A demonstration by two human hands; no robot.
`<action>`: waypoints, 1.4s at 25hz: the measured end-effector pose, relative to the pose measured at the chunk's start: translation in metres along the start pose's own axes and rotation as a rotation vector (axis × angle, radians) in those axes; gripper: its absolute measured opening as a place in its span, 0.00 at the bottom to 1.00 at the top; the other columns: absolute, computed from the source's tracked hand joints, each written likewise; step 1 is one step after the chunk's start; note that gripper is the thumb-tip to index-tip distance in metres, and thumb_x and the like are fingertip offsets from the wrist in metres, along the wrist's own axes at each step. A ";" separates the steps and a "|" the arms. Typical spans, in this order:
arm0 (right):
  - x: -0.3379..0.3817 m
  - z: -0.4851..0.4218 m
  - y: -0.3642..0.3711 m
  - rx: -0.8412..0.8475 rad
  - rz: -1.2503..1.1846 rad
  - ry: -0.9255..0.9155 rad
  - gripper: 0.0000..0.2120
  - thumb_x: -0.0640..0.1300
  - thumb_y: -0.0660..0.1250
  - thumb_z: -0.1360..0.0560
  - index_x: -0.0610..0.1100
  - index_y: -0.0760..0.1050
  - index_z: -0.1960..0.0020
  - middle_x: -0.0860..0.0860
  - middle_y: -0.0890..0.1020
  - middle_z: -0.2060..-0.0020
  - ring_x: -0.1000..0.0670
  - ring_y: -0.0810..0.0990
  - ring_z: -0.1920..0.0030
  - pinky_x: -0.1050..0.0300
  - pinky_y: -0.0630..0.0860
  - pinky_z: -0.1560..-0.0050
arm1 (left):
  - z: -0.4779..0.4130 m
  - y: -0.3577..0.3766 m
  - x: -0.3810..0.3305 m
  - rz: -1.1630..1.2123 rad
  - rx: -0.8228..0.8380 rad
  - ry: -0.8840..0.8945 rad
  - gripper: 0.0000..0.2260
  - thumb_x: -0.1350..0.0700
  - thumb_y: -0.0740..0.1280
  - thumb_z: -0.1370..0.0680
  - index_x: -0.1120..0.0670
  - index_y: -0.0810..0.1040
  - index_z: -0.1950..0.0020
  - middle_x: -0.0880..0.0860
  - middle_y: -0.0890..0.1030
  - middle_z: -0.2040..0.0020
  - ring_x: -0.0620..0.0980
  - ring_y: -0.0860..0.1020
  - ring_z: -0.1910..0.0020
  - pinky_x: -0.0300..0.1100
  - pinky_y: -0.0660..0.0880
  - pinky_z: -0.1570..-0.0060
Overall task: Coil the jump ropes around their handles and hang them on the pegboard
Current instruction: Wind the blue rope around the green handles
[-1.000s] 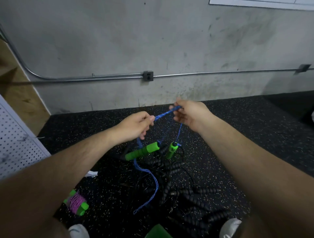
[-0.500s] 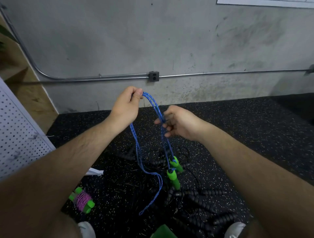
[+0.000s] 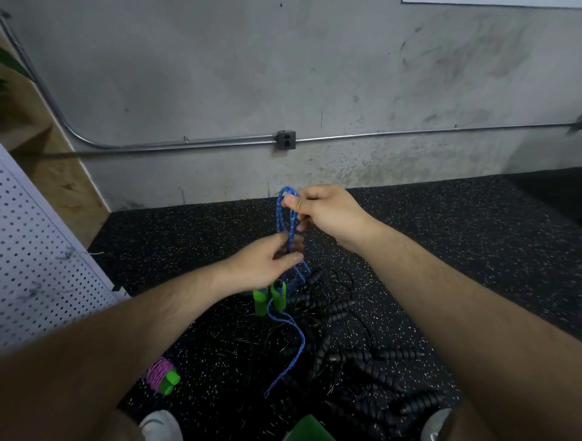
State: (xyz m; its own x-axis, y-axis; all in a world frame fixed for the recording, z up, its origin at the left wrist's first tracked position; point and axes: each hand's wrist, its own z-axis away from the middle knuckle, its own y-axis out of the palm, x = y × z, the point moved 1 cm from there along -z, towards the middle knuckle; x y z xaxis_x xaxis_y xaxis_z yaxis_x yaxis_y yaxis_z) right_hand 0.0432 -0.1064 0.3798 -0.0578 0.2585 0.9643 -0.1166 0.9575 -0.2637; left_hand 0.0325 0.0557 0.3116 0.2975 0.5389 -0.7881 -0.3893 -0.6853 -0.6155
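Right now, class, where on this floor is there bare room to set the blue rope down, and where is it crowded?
Bare floor runs along the wall, from the pegboard to past the right hand. Crowded: the black ropes heaped under the blue rope, and the pink-wound rope near the left shoe.

No text, label, brand, number or sign can be read. Only a sliver of the white panel (image 3: 504, 2) at the top edge of the wall (image 3: 220, 78) is seen, and no writing can be made out on it.
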 end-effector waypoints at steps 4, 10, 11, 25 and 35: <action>-0.001 -0.005 -0.002 0.011 -0.113 -0.043 0.15 0.48 0.70 0.21 0.35 0.82 0.48 0.48 0.78 0.64 0.51 0.76 0.64 0.57 0.76 0.60 | -0.010 -0.011 -0.009 0.104 -0.147 0.009 0.07 0.59 0.64 0.17 0.53 0.81 0.51 0.52 0.87 0.55 0.52 0.86 0.54 0.53 0.80 0.45; -0.015 -0.001 -0.002 0.144 -0.068 -0.027 0.07 0.47 0.73 0.23 0.44 0.85 0.49 0.53 0.85 0.62 0.55 0.79 0.61 0.62 0.71 0.65 | -0.010 -0.031 -0.028 0.067 -0.132 0.067 0.08 0.58 0.67 0.18 0.53 0.81 0.57 0.50 0.85 0.64 0.45 0.83 0.65 0.34 0.75 0.63; -0.013 -0.001 -0.001 0.115 -0.076 -0.010 0.07 0.46 0.73 0.24 0.44 0.85 0.50 0.53 0.85 0.62 0.55 0.79 0.62 0.62 0.71 0.66 | -0.010 -0.030 -0.029 0.047 -0.107 0.062 0.09 0.58 0.67 0.18 0.53 0.81 0.57 0.49 0.85 0.65 0.44 0.83 0.65 0.34 0.75 0.64; -0.004 0.001 0.000 0.017 -0.003 -0.006 0.06 0.43 0.71 0.21 0.45 0.82 0.56 0.54 0.82 0.68 0.56 0.77 0.69 0.62 0.75 0.63 | -0.009 -0.030 -0.020 0.202 -0.107 0.015 0.07 0.58 0.70 0.20 0.62 0.84 0.50 0.54 0.87 0.57 0.49 0.86 0.56 0.39 0.80 0.52; -0.021 0.029 0.013 -0.107 0.340 -0.052 0.37 0.65 0.70 0.28 0.48 0.64 0.27 0.53 0.77 0.38 0.53 0.77 0.39 0.51 0.75 0.37 | -0.017 -0.044 -0.015 0.228 -0.354 -0.095 0.12 0.47 0.73 0.22 0.56 0.85 0.53 0.62 0.85 0.58 0.48 0.76 0.64 0.44 0.69 0.57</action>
State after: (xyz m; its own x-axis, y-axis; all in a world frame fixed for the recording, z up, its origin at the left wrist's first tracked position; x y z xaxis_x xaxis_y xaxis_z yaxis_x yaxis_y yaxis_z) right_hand 0.0146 -0.1027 0.3552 -0.1263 0.5604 0.8185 0.0225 0.8265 -0.5624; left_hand 0.0600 0.0692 0.3508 0.1506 0.3857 -0.9102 -0.1080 -0.9088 -0.4030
